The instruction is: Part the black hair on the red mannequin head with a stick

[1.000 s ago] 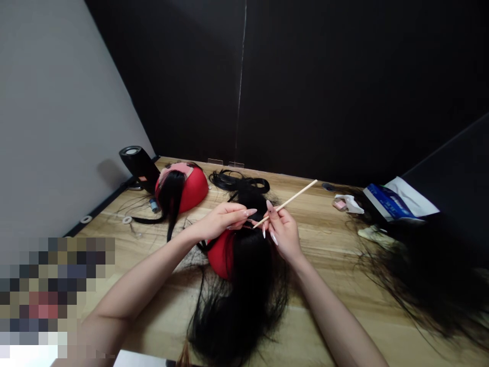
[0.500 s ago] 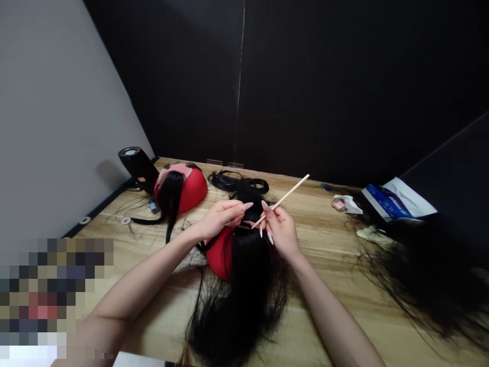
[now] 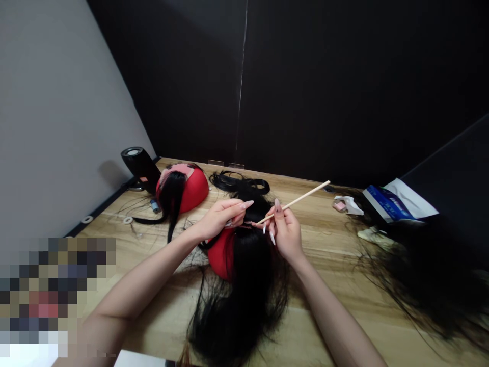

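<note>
The front red head form [image 3: 219, 260] sits on the bench [image 3: 328, 244], long black hair [image 3: 250, 285] hanging down its near side. Just over its top, the right hand [image 3: 287, 233] grips a thin wooden stick [image 3: 305, 197]; the left hand's [image 3: 223, 220] fingers pinch together — on what, I can't tell. It looks like careful work on the hair's top edge — the next move likely needs a steady stick tip.

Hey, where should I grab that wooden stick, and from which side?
Probably pinch the wooden stick by its slim shaft, just above the lower tip, coming from the right, as the right hand does. It slants up to the right, its tip down by the black hair, and the left hand sits on the tip's left.
</note>
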Demonstrator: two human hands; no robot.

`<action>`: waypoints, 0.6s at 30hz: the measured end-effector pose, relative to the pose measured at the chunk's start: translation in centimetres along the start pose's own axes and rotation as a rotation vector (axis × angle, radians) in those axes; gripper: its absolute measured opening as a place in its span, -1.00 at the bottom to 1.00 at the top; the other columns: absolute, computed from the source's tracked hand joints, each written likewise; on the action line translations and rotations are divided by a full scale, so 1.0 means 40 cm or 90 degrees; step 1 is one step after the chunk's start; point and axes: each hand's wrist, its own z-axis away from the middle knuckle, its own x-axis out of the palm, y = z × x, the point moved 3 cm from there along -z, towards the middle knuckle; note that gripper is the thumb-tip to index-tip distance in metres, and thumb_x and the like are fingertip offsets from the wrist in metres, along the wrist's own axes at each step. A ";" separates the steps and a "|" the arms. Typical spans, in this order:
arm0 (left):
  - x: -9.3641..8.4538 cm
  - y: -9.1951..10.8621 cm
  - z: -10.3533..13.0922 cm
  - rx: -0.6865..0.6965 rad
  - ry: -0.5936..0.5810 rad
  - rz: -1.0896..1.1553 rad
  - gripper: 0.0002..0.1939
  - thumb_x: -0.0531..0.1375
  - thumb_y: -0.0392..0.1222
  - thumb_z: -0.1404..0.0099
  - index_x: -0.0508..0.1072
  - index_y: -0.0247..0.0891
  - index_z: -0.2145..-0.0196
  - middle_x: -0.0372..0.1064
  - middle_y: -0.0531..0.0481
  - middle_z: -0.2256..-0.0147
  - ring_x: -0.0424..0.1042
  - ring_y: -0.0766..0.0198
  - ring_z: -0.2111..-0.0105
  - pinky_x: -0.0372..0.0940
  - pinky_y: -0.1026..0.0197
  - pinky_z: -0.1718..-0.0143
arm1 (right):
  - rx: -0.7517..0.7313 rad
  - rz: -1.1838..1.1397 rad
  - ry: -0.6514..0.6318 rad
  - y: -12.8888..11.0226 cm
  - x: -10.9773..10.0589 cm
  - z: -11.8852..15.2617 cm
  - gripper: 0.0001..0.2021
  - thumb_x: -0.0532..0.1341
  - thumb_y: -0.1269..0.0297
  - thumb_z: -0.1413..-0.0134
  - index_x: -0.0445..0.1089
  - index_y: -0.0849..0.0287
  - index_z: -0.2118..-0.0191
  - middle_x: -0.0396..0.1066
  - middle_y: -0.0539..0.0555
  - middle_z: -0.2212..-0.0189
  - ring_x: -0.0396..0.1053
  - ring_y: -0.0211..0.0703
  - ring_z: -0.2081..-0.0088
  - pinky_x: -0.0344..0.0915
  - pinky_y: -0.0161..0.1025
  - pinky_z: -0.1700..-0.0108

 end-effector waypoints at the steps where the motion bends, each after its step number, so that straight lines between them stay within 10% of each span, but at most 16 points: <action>1: 0.000 0.001 0.001 0.005 0.002 0.001 -0.54 0.11 -0.01 -0.36 0.17 -0.31 0.61 0.06 0.16 0.67 0.06 0.47 0.64 0.05 0.30 0.51 | -0.018 0.018 -0.006 -0.008 -0.003 0.003 -0.59 0.20 -0.13 -0.10 0.30 0.16 0.43 0.22 -0.14 0.73 0.14 -0.41 0.71 0.19 -0.44 0.64; 18: 0.010 0.010 0.010 0.011 0.008 -0.024 -0.54 0.10 0.02 -0.37 0.18 -0.31 0.59 0.07 0.16 0.67 0.04 0.49 0.65 0.04 0.32 0.54 | -0.155 0.260 -0.105 -0.096 -0.026 0.032 -0.72 0.12 0.10 -0.26 0.37 0.17 0.39 0.36 -0.02 0.60 0.32 -0.31 0.60 0.27 -0.35 0.54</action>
